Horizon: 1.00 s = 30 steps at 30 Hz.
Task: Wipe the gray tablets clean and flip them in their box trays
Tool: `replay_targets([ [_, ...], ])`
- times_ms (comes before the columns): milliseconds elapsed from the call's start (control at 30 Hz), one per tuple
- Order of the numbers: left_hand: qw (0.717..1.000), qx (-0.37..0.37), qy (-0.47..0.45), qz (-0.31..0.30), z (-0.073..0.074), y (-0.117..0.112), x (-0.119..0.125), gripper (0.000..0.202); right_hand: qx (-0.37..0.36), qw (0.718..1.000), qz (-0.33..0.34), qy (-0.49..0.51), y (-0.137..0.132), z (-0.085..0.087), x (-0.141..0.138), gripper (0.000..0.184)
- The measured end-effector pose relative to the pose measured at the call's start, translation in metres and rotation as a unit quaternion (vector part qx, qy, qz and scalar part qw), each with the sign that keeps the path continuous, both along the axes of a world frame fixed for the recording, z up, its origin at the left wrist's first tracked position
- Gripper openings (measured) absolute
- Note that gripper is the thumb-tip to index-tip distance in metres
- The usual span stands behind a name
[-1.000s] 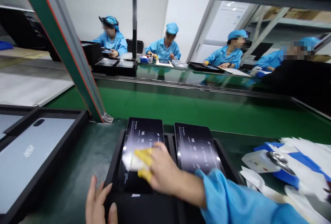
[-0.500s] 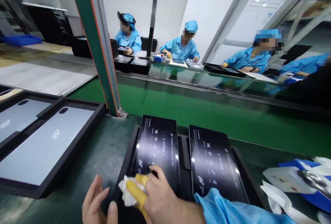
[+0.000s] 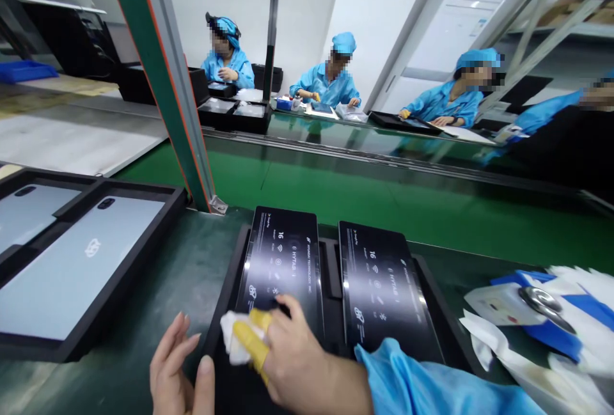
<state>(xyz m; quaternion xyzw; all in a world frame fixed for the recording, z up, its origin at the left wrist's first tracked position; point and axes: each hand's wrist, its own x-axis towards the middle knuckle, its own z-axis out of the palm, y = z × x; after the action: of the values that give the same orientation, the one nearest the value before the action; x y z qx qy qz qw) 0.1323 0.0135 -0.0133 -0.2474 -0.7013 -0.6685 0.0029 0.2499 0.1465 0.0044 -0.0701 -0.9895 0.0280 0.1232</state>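
Black tablet [image 3: 283, 268] — lengthwise away, right hand [image 3: 297, 364] wiping

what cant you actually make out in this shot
- Left tablet, head view: its near end is hidden under the right hand and white cloth.
- Right tablet: near corner covered by the blue sleeve.
- Left hand: palm cut off by the bottom edge.
- Screen print: too small to read.
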Motion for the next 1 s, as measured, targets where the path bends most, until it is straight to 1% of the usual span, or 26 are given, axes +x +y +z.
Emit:
replay_targets([
  [33,1.000,0.001,0.006,-0.005,-0.004,-0.001,-0.002,0.024,-0.013,1.000,0.020,0.007,-0.005,-0.002,0.003,0.048],
  [67,1.000,0.002,0.018,-0.011,-0.007,-0.002,-0.004,0.025,-0.028,0.999,0.022,0.009,-0.002,0.000,0.004,0.050],
  [100,0.999,0.001,0.030,-0.017,-0.010,-0.003,-0.006,0.025,-0.040,0.999,0.004,0.007,0.008,0.003,0.002,0.049],
  [133,0.999,-0.002,0.039,-0.020,-0.012,-0.004,-0.007,0.026,-0.045,0.998,-0.033,0.002,0.023,0.008,-0.003,0.045],
  [167,0.999,-0.004,0.047,-0.024,-0.013,-0.005,-0.007,0.025,-0.043,0.995,-0.085,-0.001,0.041,0.014,-0.010,0.043],
  [233,0.998,-0.010,0.051,-0.024,-0.014,-0.006,-0.007,0.024,-0.025,0.982,-0.190,-0.002,0.071,0.025,-0.026,0.040],
  [267,0.998,-0.014,0.050,-0.022,-0.015,-0.007,-0.007,0.024,-0.016,0.975,-0.221,-0.005,0.079,0.028,-0.032,0.040],
  [300,0.998,-0.016,0.048,-0.021,-0.015,-0.007,-0.008,0.024,-0.010,0.974,-0.227,-0.009,0.078,0.029,-0.036,0.040],
  [333,0.998,-0.016,0.053,-0.023,-0.016,-0.008,-0.009,0.024,-0.005,0.978,-0.207,-0.016,0.071,0.028,-0.037,0.042],
  [367,0.998,-0.016,0.055,-0.025,-0.017,-0.008,-0.010,0.024,-0.002,0.985,-0.169,-0.020,0.057,0.026,-0.036,0.044],
  [467,0.996,-0.013,0.075,-0.036,-0.020,-0.009,-0.013,0.027,-0.008,1.000,-0.023,-0.005,0.008,0.014,-0.022,0.054],
  [500,0.996,-0.014,0.078,-0.035,-0.020,-0.008,-0.014,0.028,-0.020,1.000,0.011,0.002,-0.001,0.012,-0.017,0.055],
  [533,0.996,-0.013,0.083,-0.031,-0.021,-0.008,-0.015,0.027,-0.034,0.999,0.029,0.006,-0.003,0.011,-0.013,0.053],
  [567,0.996,-0.012,0.085,-0.026,-0.020,-0.008,-0.014,0.026,-0.047,0.998,0.028,0.002,0.002,0.012,-0.011,0.049],
  [600,0.996,-0.011,0.084,-0.021,-0.019,-0.007,-0.014,0.025,-0.058,0.998,0.003,-0.005,0.014,0.014,-0.011,0.046],
  [633,0.997,-0.012,0.077,-0.016,-0.018,-0.007,-0.013,0.025,-0.063,0.997,-0.042,-0.010,0.031,0.018,-0.012,0.044],
  [700,0.998,-0.021,0.065,-0.008,-0.015,-0.007,-0.010,0.025,-0.057,0.986,-0.159,-0.009,0.065,0.026,-0.018,0.043],
  [733,0.998,-0.026,0.059,-0.004,-0.014,-0.006,-0.009,0.025,-0.050,0.977,-0.208,-0.002,0.078,0.028,-0.021,0.044],
  [767,0.998,-0.031,0.053,0.001,-0.012,-0.006,-0.008,0.025,-0.043,0.971,-0.235,0.005,0.084,0.029,-0.022,0.045],
  [800,0.998,-0.036,0.051,0.005,-0.011,-0.006,-0.008,0.026,-0.038,0.971,-0.234,0.007,0.082,0.028,-0.022,0.046],
  [833,0.998,-0.043,0.052,0.006,-0.010,-0.006,-0.008,0.026,-0.033,0.977,-0.209,0.003,0.073,0.025,-0.019,0.046],
  [933,0.997,-0.049,0.057,-0.002,-0.007,-0.005,-0.008,0.029,-0.036,0.996,-0.079,0.003,0.024,0.013,-0.003,0.047],
  [967,0.997,-0.051,0.055,-0.004,-0.005,-0.005,-0.008,0.030,-0.047,0.998,-0.041,0.009,0.010,0.010,0.004,0.049],
  [1000,0.997,-0.053,0.053,-0.006,-0.004,-0.004,-0.008,0.030,-0.060,0.998,-0.017,0.019,0.000,0.009,0.009,0.051],
])
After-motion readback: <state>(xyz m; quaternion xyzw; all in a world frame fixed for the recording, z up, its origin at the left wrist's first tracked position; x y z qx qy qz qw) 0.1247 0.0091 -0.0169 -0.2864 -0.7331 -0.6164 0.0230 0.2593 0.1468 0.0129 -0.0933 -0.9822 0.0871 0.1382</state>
